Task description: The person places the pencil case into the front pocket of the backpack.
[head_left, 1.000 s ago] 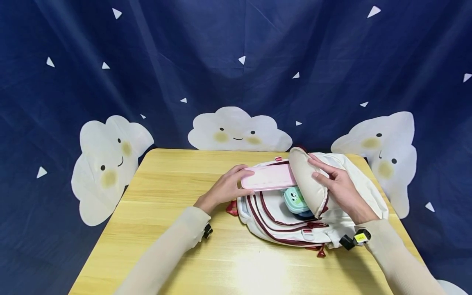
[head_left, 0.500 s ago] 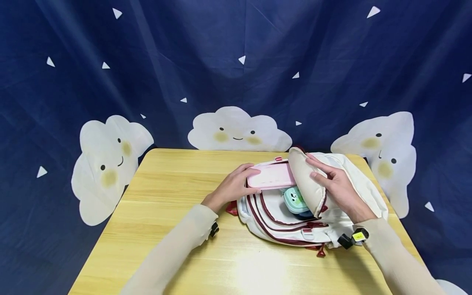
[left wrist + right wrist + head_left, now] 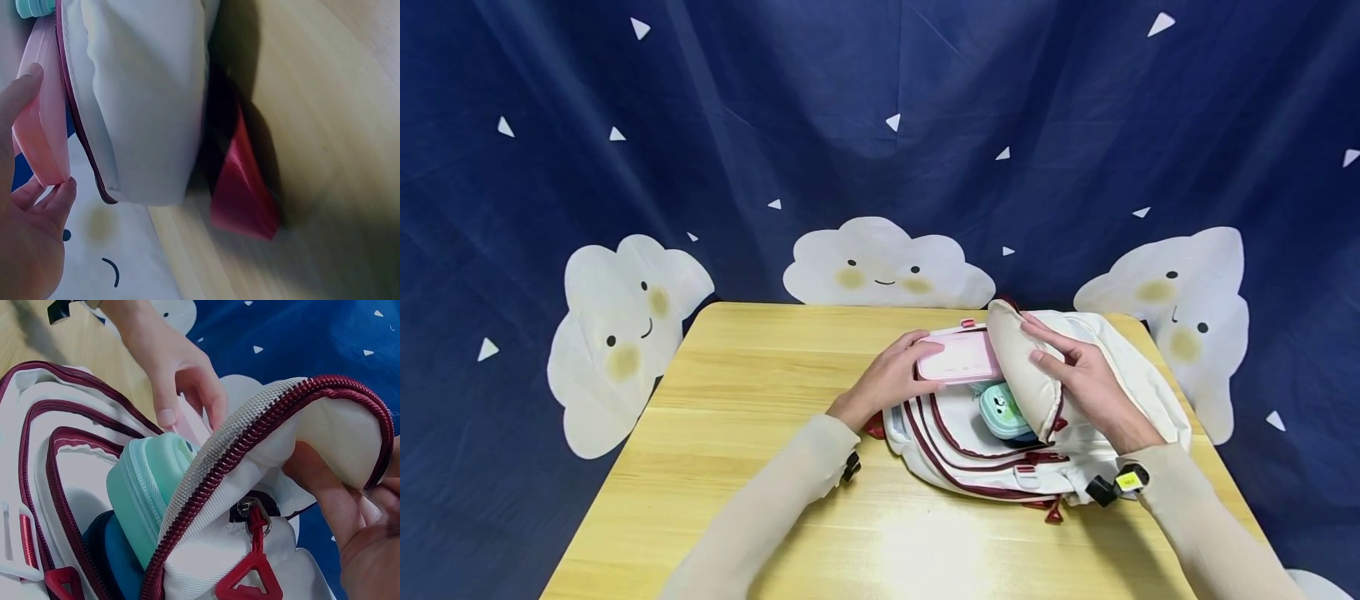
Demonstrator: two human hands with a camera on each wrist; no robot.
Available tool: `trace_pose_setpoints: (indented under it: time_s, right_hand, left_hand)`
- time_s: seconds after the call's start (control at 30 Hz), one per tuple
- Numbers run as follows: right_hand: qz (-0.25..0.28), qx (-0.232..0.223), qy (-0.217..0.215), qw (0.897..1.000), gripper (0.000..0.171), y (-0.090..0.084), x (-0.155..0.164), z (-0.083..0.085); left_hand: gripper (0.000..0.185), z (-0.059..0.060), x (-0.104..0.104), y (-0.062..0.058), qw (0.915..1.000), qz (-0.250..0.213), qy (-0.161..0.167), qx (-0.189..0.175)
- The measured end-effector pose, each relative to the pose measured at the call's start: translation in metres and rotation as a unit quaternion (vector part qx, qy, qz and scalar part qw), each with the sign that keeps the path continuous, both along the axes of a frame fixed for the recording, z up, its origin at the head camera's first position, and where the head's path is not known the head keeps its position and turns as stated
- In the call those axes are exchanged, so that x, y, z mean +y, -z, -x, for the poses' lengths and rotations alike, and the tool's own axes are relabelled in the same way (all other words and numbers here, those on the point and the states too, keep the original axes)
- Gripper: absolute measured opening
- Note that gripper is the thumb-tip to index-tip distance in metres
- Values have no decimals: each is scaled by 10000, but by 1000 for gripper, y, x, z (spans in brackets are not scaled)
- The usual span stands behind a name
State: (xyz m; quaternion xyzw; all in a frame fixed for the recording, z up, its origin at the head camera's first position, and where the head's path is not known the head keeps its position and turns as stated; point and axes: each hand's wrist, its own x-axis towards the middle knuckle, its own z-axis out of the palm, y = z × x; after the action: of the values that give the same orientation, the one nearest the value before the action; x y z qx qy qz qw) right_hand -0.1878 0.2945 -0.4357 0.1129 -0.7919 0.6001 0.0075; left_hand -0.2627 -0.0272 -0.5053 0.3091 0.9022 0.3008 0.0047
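- Wooden table [image 3: 752, 433], starry backdrop: from the head, left hand [image 3: 891, 383] gripped the pink case [image 3: 958, 360] at the backpack [image 3: 1138, 383] mouth; right hand [image 3: 1086, 379] held the flap [image 3: 1022, 367] up.
- Left wrist: fingers [image 3: 59, 194] pinched the case's end; it looked stiff, light, slick.
- Right wrist: teal pouch [image 3: 147, 487] sat inside.

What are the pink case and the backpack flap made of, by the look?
Pink case: likely hard plastic, smooth and slightly glossy, with flat faces and crisp edges. Backpack flap: woven cream fabric, matte, probably padded since it bends in a thick fold; maroon zipper teeth along its edge.
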Motion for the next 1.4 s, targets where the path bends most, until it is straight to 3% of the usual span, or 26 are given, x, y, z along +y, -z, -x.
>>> trace_pose_setpoints:
  time_s: [0.47, 0.8, 1.4]
  right_hand:
    - [-88, 126, 70, 9999, 50, 1, 3, -1]
    - [-210, 199, 76, 9996, 49, 0, 4, 0]
    - [497, -57, -11, 9987, 51, 0, 5, -1]
  left_hand:
    - [68, 3, 24, -2, 9993, 173, 107, 320]
    - [69, 2, 34, 0, 9991, 129, 219, 326]
    - [75, 5, 22, 9, 9996, 103, 193, -192]
